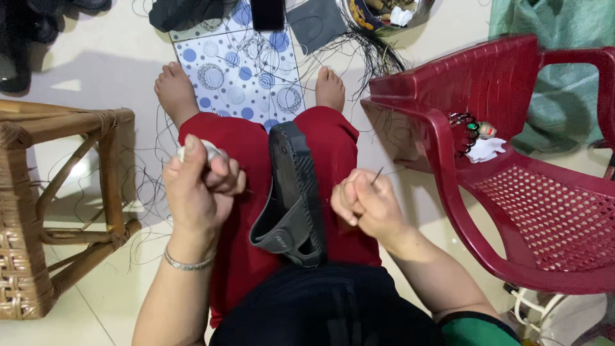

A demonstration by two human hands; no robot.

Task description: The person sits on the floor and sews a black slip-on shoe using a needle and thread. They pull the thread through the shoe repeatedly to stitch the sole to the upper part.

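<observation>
Left hand (200, 186) raised over the left thigh, fingers curled shut round a small whitish object (209, 150), only its top showing, kind not to be told; silver bracelet (187, 261) at the wrist; right hand (366, 204) over the right thigh, closed in a loose fist, pinching a thin dark needle (377, 175) that sticks up from the fingertips; black sandal (293, 195) lying sole-up on the lap between the two hands, on red trousers (250, 166), touching neither hand; loose black threads (375, 54) strewn over the floor, thickest at far right; blue-dotted white cloth (240, 67) between the bare feet on the far side; dark red plastic chair (512, 173) at right, beads and a white scrap on its seat; cane stool (51, 205) at left.
</observation>
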